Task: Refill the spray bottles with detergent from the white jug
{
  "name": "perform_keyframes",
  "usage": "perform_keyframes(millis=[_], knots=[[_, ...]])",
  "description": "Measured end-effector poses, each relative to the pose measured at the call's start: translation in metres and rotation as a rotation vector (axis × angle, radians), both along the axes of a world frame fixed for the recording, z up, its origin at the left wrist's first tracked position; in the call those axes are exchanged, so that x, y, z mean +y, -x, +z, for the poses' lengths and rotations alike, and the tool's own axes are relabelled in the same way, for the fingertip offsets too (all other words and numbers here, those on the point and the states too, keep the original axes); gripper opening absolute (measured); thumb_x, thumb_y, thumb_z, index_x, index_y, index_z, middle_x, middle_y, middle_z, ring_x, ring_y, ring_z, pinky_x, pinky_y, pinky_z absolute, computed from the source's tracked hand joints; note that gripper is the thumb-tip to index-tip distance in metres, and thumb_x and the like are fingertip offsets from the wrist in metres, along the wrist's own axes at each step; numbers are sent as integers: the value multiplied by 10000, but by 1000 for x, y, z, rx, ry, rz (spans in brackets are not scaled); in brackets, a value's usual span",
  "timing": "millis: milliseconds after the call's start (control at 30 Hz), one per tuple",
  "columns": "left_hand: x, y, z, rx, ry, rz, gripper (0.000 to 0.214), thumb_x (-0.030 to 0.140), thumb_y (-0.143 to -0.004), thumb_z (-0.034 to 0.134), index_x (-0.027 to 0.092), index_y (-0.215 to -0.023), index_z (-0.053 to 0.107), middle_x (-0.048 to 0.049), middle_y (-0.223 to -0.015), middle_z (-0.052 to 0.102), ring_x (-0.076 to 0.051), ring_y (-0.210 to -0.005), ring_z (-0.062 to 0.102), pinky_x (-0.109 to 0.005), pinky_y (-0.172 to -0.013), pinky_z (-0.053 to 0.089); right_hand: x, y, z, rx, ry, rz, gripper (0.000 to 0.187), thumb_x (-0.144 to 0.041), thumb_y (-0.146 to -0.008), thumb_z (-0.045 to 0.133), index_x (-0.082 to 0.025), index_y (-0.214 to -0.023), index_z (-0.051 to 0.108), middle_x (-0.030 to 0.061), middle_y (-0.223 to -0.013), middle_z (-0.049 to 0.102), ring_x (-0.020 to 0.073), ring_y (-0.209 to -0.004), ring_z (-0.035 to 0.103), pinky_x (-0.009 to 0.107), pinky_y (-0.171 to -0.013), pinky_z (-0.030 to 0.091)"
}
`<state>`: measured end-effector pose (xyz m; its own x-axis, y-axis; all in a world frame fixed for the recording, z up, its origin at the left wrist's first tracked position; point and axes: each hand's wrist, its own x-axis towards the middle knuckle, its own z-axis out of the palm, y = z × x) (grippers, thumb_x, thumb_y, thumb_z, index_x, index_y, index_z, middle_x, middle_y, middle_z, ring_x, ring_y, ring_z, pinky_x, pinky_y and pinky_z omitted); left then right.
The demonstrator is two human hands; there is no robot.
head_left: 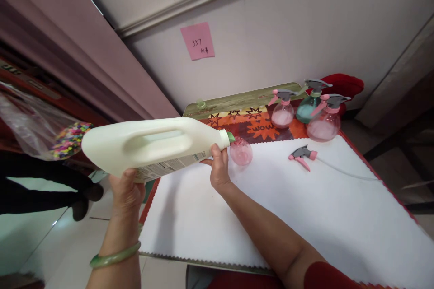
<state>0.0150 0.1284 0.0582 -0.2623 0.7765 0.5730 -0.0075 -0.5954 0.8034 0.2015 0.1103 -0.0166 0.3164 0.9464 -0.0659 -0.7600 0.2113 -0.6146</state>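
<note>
A large white jug [159,142] with a moulded handle lies almost level in the air, its green spout pointing right. My left hand [127,187] grips its underside near the base, thumb on the label side. My right hand [220,167] closes around the underside just behind the neck. Right at the spout stands a small round pink bottle [241,151] with its top off, on the white cloth. Whether liquid is flowing cannot be made out. To the right, a loose grey and pink spray head [303,155] lies with its long clear tube stretched across the cloth.
Two pink spray bottles [323,124] and a teal one [307,110] stand at the table's back right, before a red cushion-like object [351,85]. A small green cap [201,104] sits at the back edge. At left are another person's legs [44,189] and a bag of colourful beads [71,140].
</note>
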Motion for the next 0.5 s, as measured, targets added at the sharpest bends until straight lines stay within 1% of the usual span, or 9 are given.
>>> perform_keyframes(millis=[233,400,500], knots=[[1,2,1,12,-10,12,449,397,-585,883,252,-983,734,-39,-986,772,-286,-1154,682,-429,-1069,525,0,0,1,2,-4,6,668,-560,-850,636,-213,-1400,485,112,-1293,668,252,-1138,658,381,-769,656],[-1,-1,5,33,-4,33,468,415,-572,878,253,-984,726,-27,-1008,761,-277,-1180,661,-425,-1118,478,-1,0,2,8,-3,10,673,-561,-849,637,-206,-1400,485,117,-1300,667,262,-1164,648,379,-757,660],[-2,-3,6,32,5,58,506,427,-560,879,253,-1007,721,-27,-1003,759,-281,-1176,660,-434,-1118,474,-1,0,3,14,-5,14,673,-560,-848,640,-209,-1399,479,114,-1302,665,262,-1174,646,371,-754,662]])
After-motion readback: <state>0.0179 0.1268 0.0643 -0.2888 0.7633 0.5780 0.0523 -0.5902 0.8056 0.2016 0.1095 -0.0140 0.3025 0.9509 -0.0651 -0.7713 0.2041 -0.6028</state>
